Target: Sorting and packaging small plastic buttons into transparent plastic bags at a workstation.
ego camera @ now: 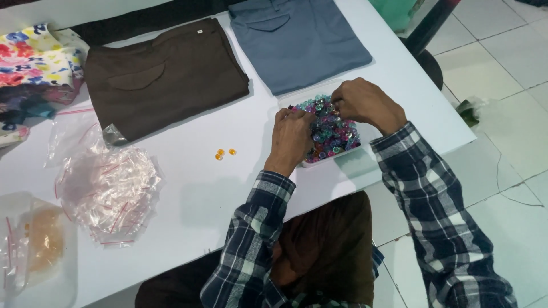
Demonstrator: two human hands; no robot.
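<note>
Plaid sleeves (251, 251) come first, nearest the lens, both ours, reaching up over the desk (194, 199) from its near edge.

Left hand (292, 136): lies on the near-left part of the beads (334, 134), fingers curled down into them. We cannot tell whether it pinches one or only steadies the heap.

Right hand (365, 102): over the far side of the beads, fingertips drawn narrow together as in a pinch. What sits between them, if anything, is too small to tell.

Beads: a heap of small mixed pieces, teal, purple and pink, in a shallow white tray (319, 161) toward the desk's right edge, just short of the blue trousers (297, 40).

Orange beads (225, 153): three, loose on bare desk, left of the tray and apart from it.

Brown trousers (165, 74): folded, far middle of the desk, beside the blue pair.

Clear bags (108, 188): a crumpled pile with red strips, near the left edge. A further bag with orange contents (43, 239) lies at the near-left corner.

Floral cloth (31, 63): far-left corner.

Handling note, our judgement: picking goes best with one hand holding the tray still and spreading the heap thin, the other lifting single pieces with fingertips only, kept low over the tray so that nothing rolls toward the right edge.
</note>
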